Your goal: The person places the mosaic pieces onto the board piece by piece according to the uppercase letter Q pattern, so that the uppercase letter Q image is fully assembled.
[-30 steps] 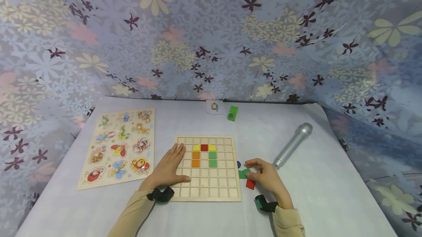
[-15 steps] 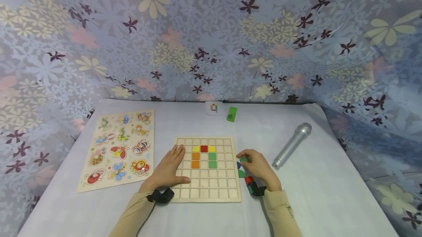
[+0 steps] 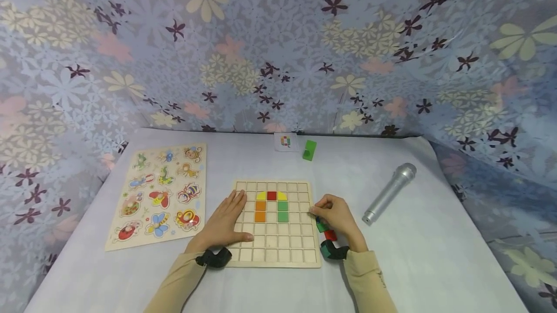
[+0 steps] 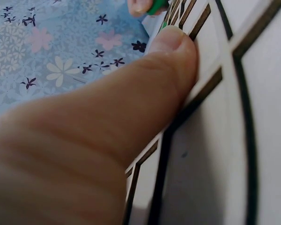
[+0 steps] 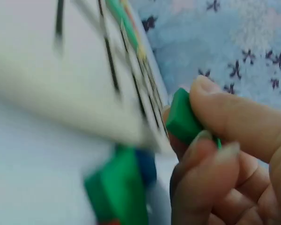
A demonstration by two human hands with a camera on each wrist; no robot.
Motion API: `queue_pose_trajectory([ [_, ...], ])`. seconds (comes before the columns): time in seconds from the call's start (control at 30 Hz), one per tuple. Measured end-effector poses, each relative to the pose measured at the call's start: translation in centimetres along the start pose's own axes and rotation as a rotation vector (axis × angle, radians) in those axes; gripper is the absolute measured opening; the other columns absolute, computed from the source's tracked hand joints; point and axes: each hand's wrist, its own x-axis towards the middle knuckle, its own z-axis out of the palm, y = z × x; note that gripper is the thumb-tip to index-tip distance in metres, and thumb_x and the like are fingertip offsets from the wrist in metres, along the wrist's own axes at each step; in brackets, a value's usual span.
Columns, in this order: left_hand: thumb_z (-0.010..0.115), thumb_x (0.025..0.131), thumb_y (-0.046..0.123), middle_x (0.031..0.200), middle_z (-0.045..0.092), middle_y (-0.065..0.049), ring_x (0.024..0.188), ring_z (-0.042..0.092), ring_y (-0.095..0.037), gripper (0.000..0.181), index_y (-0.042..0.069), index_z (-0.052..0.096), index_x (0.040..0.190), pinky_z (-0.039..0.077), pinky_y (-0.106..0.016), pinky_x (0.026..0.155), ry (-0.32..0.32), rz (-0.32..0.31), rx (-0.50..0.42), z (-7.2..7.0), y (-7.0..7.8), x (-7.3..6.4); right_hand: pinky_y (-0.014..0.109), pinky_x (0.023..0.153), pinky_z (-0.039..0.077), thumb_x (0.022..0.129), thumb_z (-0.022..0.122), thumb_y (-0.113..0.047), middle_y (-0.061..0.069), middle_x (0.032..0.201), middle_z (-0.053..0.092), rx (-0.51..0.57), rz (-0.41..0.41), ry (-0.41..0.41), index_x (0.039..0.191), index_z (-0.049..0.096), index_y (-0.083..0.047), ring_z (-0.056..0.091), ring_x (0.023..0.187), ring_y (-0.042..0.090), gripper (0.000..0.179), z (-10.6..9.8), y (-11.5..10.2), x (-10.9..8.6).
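My left hand [image 3: 224,221] rests flat on the left side of a wooden grid board [image 3: 271,241], thumb stretched over the squares. A green block [image 5: 181,117] is pinched between the thumb and fingers of my right hand [image 3: 336,214], right at the board's right edge. On the board, a red square [image 3: 271,196] sits between two yellow rounded pieces [image 3: 261,196]. Below them run an orange column [image 3: 260,211] and a green column [image 3: 283,211]. Under my right hand lie a loose green piece [image 5: 124,183], a partly hidden blue piece [image 5: 148,167] and a red block [image 3: 330,235].
An insect picture puzzle [image 3: 158,197] lies to the left. A silver microphone [image 3: 389,194] lies on the right of the white-covered table. At the back are a small pattern card [image 3: 285,142] and a bright green piece [image 3: 309,150]. A flowered cloth [image 3: 278,61] hangs behind.
My right hand has picked up the green block from among the loose pieces and moved left and up to the board's edge. The left hand has stayed in place.
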Motion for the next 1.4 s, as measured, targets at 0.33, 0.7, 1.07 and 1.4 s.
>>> queue_pose_trajectory([
  [0.33, 0.072, 0.078, 0.054, 0.163, 0.008, -0.017, 0.151, 0.003, -0.036, 0.11, -0.002, 0.015, 0.153, 0.01, -0.051, 0.123, -0.007, -0.002, 0.013, -0.2, 0.0, 0.2, 0.026, 0.069, 0.061, 0.102, 0.046, -0.007, 0.032, 0.121, 0.054, 0.286, -0.04, -0.286, 0.132, 0.047, 0.012, 0.068, 0.07, 0.009, 0.036, 1.7, -1.1, -0.4],
  [0.7, 0.072, 0.079, 0.052, 0.163, 0.008, -0.016, 0.152, 0.003, -0.036, 0.108, -0.002, 0.015, 0.153, 0.009, -0.05, 0.124, -0.002, -0.003, 0.008, -0.3, 0.0, 0.1, 0.019, 0.055, 0.046, 0.09, 0.068, -0.016, 0.004, 0.089, 0.071, 0.088, -0.02, -0.197, 0.101, 0.07, 0.0, 0.057, 0.065, 0.007, 0.02, 2.9, -2.0, -0.7],
  [1.07, 0.073, 0.078, 0.053, 0.163, 0.008, -0.017, 0.151, 0.003, -0.036, 0.111, -0.002, 0.014, 0.153, 0.01, -0.052, 0.123, -0.002, -0.013, -0.002, -0.6, 0.0, 0.0, 0.018, 0.05, 0.045, 0.081, 0.077, -0.012, 0.0, 0.062, 0.064, -0.166, -0.133, -0.096, 0.076, 0.071, -0.008, 0.053, 0.052, 0.006, 0.009, 6.4, -3.6, -1.7],
  [1.4, 0.072, 0.079, 0.055, 0.163, 0.009, -0.017, 0.151, 0.004, -0.037, 0.11, -0.003, 0.015, 0.153, 0.01, -0.052, 0.123, -0.005, 0.006, 0.005, -0.1, -0.2, 0.1, 0.018, 0.051, 0.044, 0.089, 0.07, -0.015, 0.003, 0.074, 0.069, -0.125, -0.148, -0.07, 0.093, 0.072, -0.008, 0.056, 0.059, 0.008, 0.008, 4.8, -3.1, -1.8],
])
